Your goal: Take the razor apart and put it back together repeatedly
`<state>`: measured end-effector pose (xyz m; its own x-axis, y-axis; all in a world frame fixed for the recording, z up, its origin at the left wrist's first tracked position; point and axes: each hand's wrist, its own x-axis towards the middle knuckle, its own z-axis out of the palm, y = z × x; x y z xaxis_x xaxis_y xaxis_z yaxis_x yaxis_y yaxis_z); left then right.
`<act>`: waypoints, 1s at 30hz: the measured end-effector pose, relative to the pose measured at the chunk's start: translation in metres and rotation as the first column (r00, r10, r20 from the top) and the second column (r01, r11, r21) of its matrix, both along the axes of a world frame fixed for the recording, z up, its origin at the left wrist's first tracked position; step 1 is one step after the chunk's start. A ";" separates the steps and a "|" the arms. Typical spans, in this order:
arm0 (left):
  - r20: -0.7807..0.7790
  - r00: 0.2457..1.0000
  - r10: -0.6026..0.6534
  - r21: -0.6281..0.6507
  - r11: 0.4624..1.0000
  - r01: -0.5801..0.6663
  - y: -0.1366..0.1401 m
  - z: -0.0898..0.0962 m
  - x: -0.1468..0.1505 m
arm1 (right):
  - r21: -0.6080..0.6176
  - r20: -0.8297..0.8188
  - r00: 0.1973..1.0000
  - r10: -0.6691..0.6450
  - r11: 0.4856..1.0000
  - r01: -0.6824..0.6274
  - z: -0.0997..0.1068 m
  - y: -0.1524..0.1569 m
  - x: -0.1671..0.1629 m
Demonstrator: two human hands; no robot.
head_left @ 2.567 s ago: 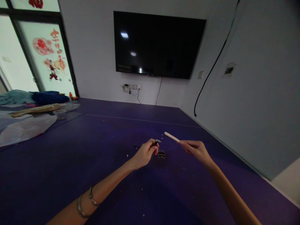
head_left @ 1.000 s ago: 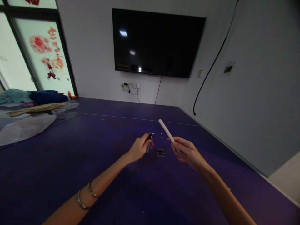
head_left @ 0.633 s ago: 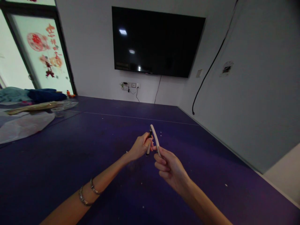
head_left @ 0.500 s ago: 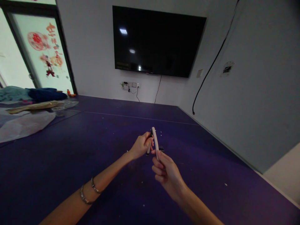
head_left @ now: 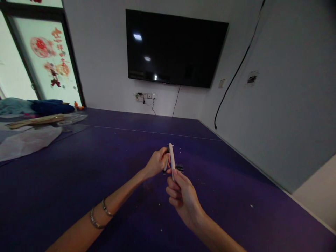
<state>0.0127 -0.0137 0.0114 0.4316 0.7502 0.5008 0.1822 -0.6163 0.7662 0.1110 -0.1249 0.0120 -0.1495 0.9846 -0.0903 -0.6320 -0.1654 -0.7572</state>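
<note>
My left hand (head_left: 156, 162) is closed round a slim tool (head_left: 166, 165) with dark ends and a paler shaft; its exact kind is hidden by the fingers. In my right hand (head_left: 185, 196), a thin white stick (head_left: 171, 155) is pinched near its lower end and points up and away from me. The stick's upper part lies against or just in front of the tool's dark top; I cannot tell if they touch. Behind the stick, a small dark object (head_left: 180, 168) rests on the purple surface (head_left: 120, 196).
Small white bits (head_left: 251, 206) are scattered over the purple surface. To the far left lie plastic sheeting (head_left: 31, 141), a brown flat piece (head_left: 39, 120) and blue cloth (head_left: 52, 106). A black cable (head_left: 233, 78) hangs along the right wall, and a television (head_left: 175, 49) is mounted ahead.
My right hand and the white stick have shifted slightly left, closer to the tool. My left hand has barely moved and keeps its grip.
</note>
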 end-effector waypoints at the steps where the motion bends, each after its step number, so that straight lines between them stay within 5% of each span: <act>1: -0.014 1.000 0.009 0.009 1.000 -0.009 0.000 0.000 0.000 | 0.003 -0.008 1.000 0.005 1.000 -0.005 0.002 0.000 0.000; 15: -0.040 0.999 0.019 0.006 1.000 -0.019 0.001 0.000 0.000 | 0.028 -0.015 0.999 -0.044 0.999 0.045 0.009 0.000 -0.007; 24: 0.131 0.991 -0.027 -0.092 0.995 0.039 0.004 0.001 -0.005 | 0.029 0.012 0.999 -0.030 0.999 0.030 0.000 -0.007 -0.014; 30: 0.057 0.998 0.000 -0.030 1.000 0.001 0.001 0.005 -0.005 | 0.094 0.002 0.998 -0.065 0.993 0.065 0.007 0.001 -0.014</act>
